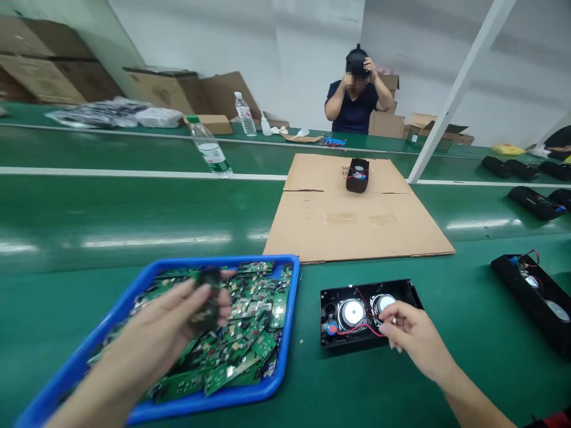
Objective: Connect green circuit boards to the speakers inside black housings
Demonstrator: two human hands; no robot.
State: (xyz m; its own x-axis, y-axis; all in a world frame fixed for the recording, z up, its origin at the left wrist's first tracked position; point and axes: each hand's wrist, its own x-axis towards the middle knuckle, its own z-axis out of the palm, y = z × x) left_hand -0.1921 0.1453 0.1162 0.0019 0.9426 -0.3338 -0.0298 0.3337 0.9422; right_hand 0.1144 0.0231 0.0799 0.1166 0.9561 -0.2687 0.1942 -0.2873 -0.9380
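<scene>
Over the blue tray (292, 309) heaped with green circuit boards (241, 356), my left hand (178, 321) grips a dark circuit board (207, 303), blurred by motion. My right hand (413, 333) is at the right part of an open black speaker housing (366, 345), its thumb and fingers pinched on thin wires (377, 320). Inside the housing sit two round speakers (352, 313) with silver centres, a blue round part (332, 329) at the lower left, and a red wire running across to the fingers.
A cardboard sheet (357, 238) lies ahead, bearing another black speaker unit (357, 175). More black units (535, 297) line the right side. A water bottle (212, 148) stands on the left, a slanted white post (459, 89) on the right. Across the bench, a person (354, 107) raises both hands to the head.
</scene>
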